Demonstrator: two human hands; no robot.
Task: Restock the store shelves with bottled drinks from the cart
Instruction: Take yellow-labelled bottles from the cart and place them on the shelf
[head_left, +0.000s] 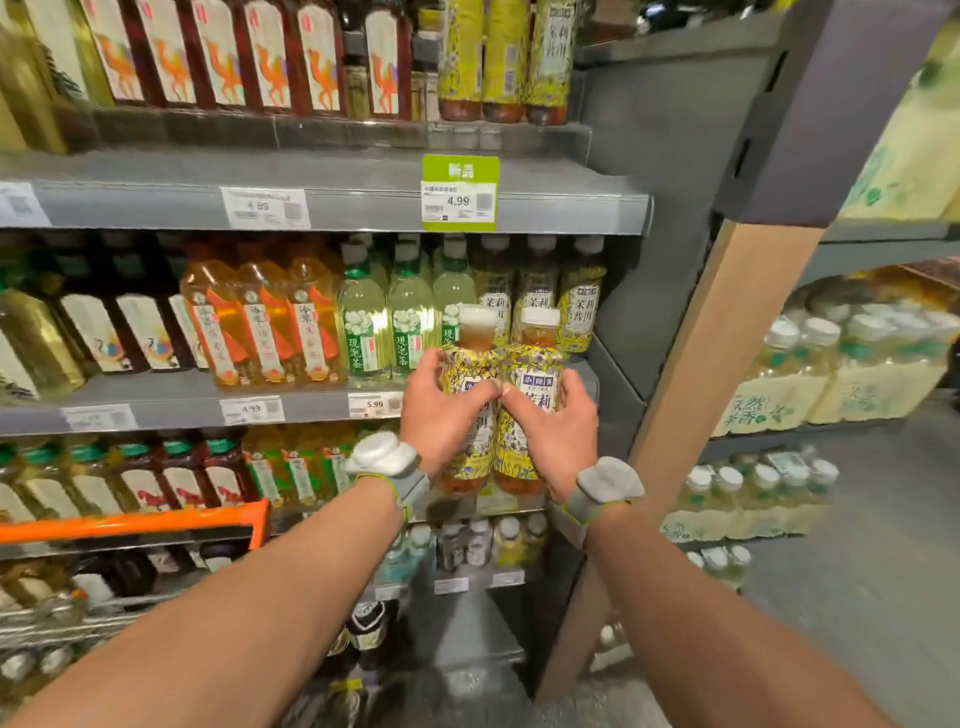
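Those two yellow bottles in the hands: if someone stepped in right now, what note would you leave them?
Left hand grips one yellow-label tea bottle; right hand grips a second bottle beside it. Both are upright in front of the middle shelf, near the matching bottles at its right end. Not yet shelved. Left: set both there, then fetch more from the orange-handled cart.

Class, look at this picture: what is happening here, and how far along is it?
A person is restocking a drinks shelf. The left hand and right hand each grip a yellow-labelled tea bottle: the left bottle and the right bottle, held upright side by side. They are raised in front of the middle shelf, where matching bottles stand at its right end. Neither bottle is set down yet. An orange cart handle shows lower left.
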